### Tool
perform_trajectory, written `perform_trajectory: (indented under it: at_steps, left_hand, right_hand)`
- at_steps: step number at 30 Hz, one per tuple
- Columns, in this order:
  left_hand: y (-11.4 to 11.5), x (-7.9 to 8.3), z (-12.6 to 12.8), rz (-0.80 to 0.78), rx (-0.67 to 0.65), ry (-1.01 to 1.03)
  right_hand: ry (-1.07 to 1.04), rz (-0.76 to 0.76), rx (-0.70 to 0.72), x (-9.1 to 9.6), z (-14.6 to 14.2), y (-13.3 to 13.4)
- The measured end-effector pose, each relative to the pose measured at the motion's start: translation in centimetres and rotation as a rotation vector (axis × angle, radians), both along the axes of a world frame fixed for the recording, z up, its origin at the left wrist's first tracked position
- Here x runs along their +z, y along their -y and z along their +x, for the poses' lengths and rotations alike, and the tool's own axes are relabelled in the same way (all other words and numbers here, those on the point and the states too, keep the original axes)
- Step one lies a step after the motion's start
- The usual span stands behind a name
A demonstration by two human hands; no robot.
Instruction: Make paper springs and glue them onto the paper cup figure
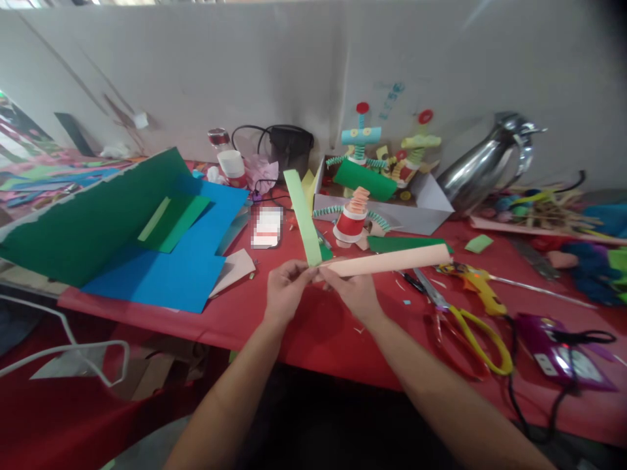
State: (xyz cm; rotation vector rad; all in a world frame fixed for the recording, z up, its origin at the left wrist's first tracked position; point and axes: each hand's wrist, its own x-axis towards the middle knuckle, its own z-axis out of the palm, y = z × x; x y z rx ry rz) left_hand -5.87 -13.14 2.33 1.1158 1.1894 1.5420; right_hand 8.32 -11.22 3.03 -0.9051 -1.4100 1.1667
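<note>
My left hand (287, 287) is closed, pinching the lower end of a light green paper strip (302, 215) that stands up and leans left. Beside it my right hand (356, 295) is closed on the near end of a peach paper strip (392, 259), which points right. The two strips meet at my fingertips in an L shape; whether they are joined there I cannot tell. Just behind them stands a red and white paper cup figure (350, 222) with a folded peach paper neck and green-striped folded arms.
Scissors (460, 326), a yellow glue gun (477, 287) and a purple box with a cable (558, 352) lie right. Blue card (161, 281) and green card (122, 202) are left. Behind are a white box (392, 219) with paper figures and a steel jug (480, 163).
</note>
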Motion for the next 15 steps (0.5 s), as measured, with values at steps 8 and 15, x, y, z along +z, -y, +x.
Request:
perform_trajectory:
  at_steps: [8,15]
  left_hand:
    - [-0.49,-0.56,0.27,0.04,-0.013,0.202]
    - [-0.71,-0.29,0.11,-0.031,0.03,0.296]
  right_hand:
    - [-0.231,-0.181,0.021,-0.49,-0.66,-0.2]
    - [-0.226,-0.236,0.057,-0.72,-0.65,-0.32]
